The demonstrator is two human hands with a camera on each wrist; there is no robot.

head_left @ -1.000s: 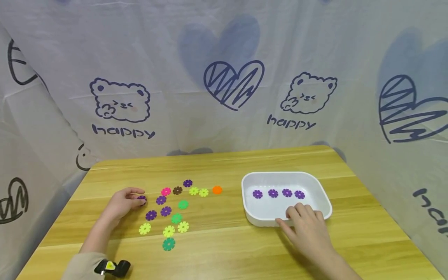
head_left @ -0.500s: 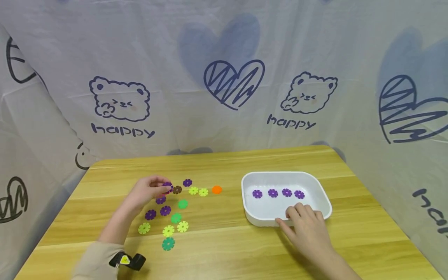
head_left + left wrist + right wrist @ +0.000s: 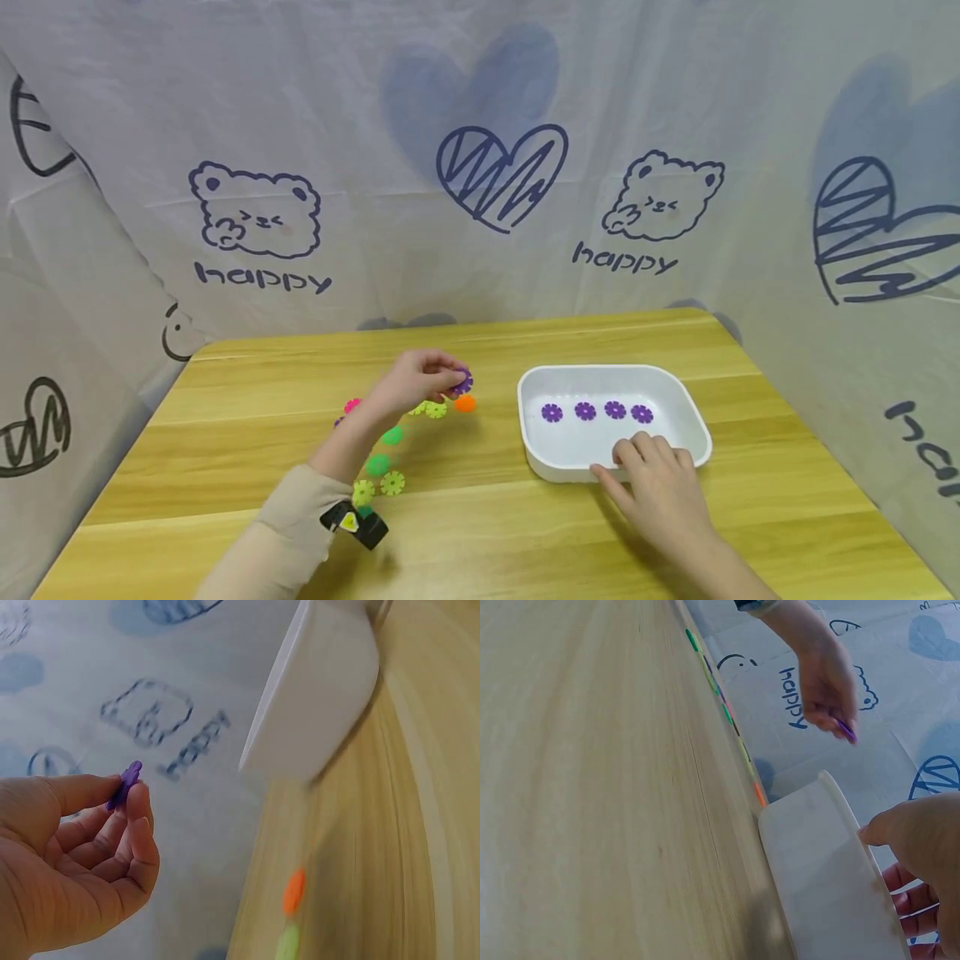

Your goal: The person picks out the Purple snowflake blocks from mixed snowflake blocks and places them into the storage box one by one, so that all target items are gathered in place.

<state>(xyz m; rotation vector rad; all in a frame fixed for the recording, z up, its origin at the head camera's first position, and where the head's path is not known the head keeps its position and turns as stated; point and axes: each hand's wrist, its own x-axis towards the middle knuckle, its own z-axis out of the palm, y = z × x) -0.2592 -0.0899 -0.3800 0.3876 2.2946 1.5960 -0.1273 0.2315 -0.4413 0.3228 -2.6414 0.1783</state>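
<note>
Between thumb and index finger, my left hand (image 3: 416, 383) pinches a purple snowflake disc (image 3: 462, 382), a flat round piece with a notched rim. It is raised above the table, close over the orange disc (image 3: 465, 404) in the head view. The left wrist view shows this purple disc (image 3: 126, 786) nearly edge-on. My right hand (image 3: 660, 487) grips the near wall of a white plastic tray (image 3: 528, 442), thumb outside and fingers over the rim. Inside the tray, several purple discs (image 3: 585, 411) lie in a row.
Left of the tray, several loose discs lie on the wooden table (image 3: 465, 533): a pink disc (image 3: 352, 406), a green disc (image 3: 378, 464), a yellow-green disc (image 3: 392, 483) and others partly hidden by my left forearm. A printed cloth (image 3: 375, 100) hangs behind the table.
My left hand has carried the purple disc from the table's left side rightward over the loose discs, toward the tray. The right hand and tray stay in place.
</note>
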